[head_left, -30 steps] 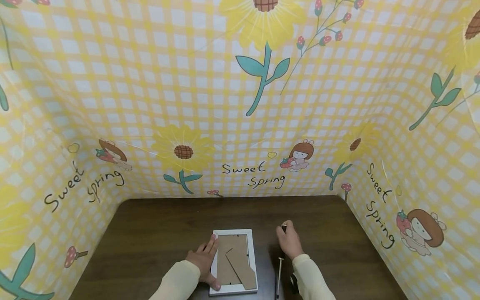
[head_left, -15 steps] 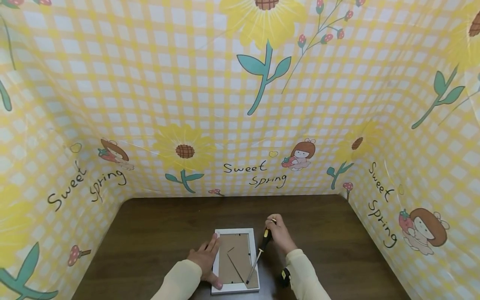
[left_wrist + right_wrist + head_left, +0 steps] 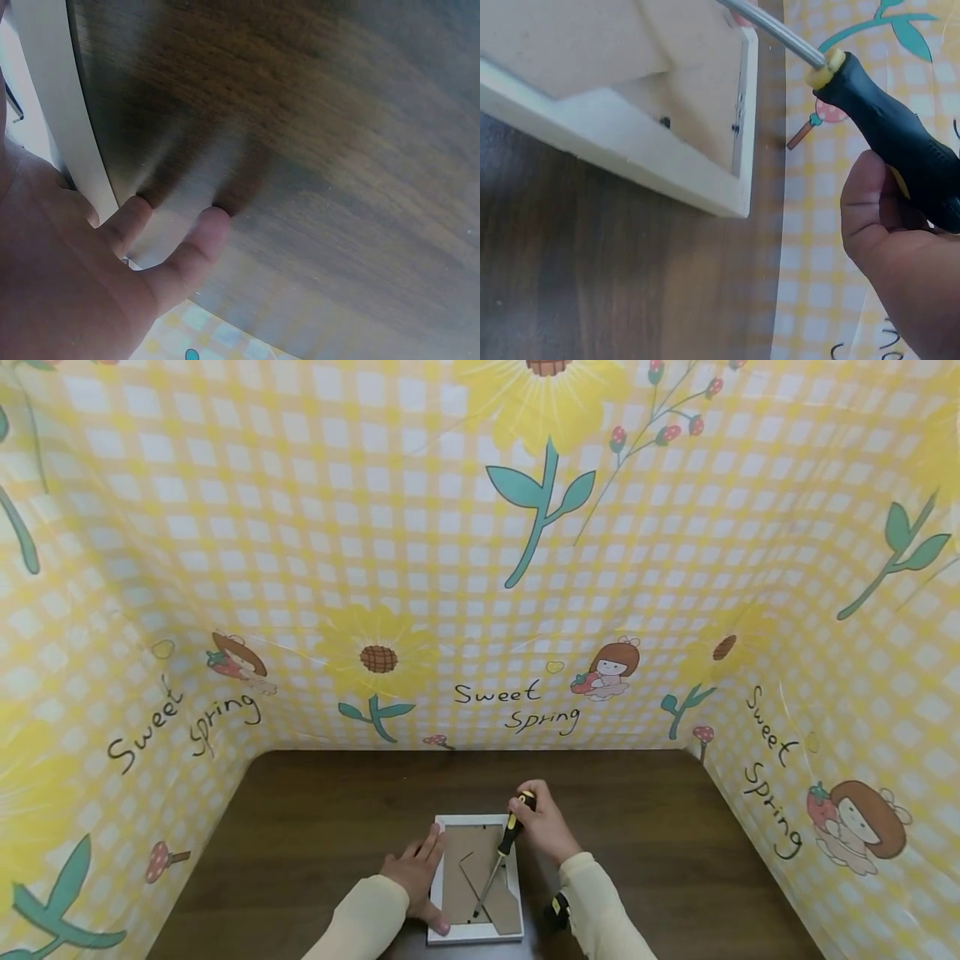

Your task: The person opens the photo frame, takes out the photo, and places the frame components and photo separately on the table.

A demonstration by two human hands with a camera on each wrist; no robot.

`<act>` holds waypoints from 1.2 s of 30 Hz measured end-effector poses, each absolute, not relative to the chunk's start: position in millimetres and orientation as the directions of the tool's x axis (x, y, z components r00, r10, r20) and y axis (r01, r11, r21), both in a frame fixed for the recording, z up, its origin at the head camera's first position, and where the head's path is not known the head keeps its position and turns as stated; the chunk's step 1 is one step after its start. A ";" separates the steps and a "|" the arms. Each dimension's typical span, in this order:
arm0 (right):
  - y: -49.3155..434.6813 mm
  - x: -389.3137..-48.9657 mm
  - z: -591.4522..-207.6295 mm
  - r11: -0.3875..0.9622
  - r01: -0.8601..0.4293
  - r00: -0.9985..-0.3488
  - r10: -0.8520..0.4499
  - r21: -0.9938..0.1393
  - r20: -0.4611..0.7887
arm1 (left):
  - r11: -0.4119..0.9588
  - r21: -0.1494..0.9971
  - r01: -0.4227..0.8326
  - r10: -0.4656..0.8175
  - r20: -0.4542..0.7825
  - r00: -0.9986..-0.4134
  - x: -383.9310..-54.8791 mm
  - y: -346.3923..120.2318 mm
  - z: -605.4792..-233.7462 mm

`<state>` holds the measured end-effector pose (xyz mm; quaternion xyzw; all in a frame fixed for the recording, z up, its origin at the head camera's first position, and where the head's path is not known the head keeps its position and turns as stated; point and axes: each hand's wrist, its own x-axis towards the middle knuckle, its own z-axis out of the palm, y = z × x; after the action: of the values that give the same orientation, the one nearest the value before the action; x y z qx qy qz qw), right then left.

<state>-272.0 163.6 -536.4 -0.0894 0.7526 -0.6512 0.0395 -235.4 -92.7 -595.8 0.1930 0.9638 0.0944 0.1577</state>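
A white picture frame (image 3: 515, 906) lies face down on the table, its brown backing board (image 3: 454, 881) and folded stand showing. Small dark tabs (image 3: 665, 121) sit along the inner edge. My left hand (image 3: 412, 877) rests along the frame's left side, fingers spread and fairly straight; in the left wrist view two fingertips reach the table beside the frame. Above the frame's right side, my right hand (image 3: 551, 827) grips the black and yellow handle of a screwdriver (image 3: 889, 124). Its shaft slants down to the left, with the tip near the board's lower edge; whether it touches cannot be told.
A black and yellow object like a tape measure (image 3: 559, 910) lies right of the frame, partly behind the right sleeve. The dark wooden table (image 3: 330, 810) is enclosed on three sides by a yellow checked cloth (image 3: 480, 610).
My right hand has brought the screwdriver leftward from beside the frame to over it. Its tip has swung left along the lower part of the backing. The left hand stays on the frame.
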 end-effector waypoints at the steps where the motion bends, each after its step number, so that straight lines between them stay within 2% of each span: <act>1: 161.9 -272.2 -534.9 0.138 -0.088 -0.980 -0.190 -0.986 0.061 | 0.908 0.240 0.344 0.402 -0.266 -0.876 -235.6 -92.9 -595.6; 12: 146.0 -277.9 -526.7 0.197 -0.091 -0.965 -0.258 -0.976 0.038 | 0.915 0.221 0.338 0.390 -0.261 -0.883 -235.6 -90.2 -584.5; 20: 126.2 -284.8 -522.0 0.364 -0.118 -0.961 -0.277 -0.924 0.013 | 0.915 0.214 0.341 0.391 -0.271 -0.879 -233.6 -91.5 -587.3; 27: 119.2 -302.1 -519.1 0.580 -0.163 -0.951 -0.309 -0.798 -0.030 | 0.915 0.201 0.348 0.394 -0.269 -0.879 -233.2 -90.1 -589.2; 32: 109.7 -315.5 -523.3 0.728 -0.210 -0.941 -0.331 -0.652 -0.066 | 0.916 0.190 0.353 0.395 -0.279 -0.876 -234.5 -91.0 -594.6; 36: 97.4 -321.0 -527.4 0.782 -0.238 -0.937 -0.341 -0.577 -0.077 | 0.913 0.183 0.364 0.403 -0.268 -0.875 -235.9 -92.6 -596.6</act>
<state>-321.0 97.4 -527.4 -0.1540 0.9396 -0.2924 0.0887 -235.9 -92.6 -596.6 0.1985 0.9662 0.0637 0.1520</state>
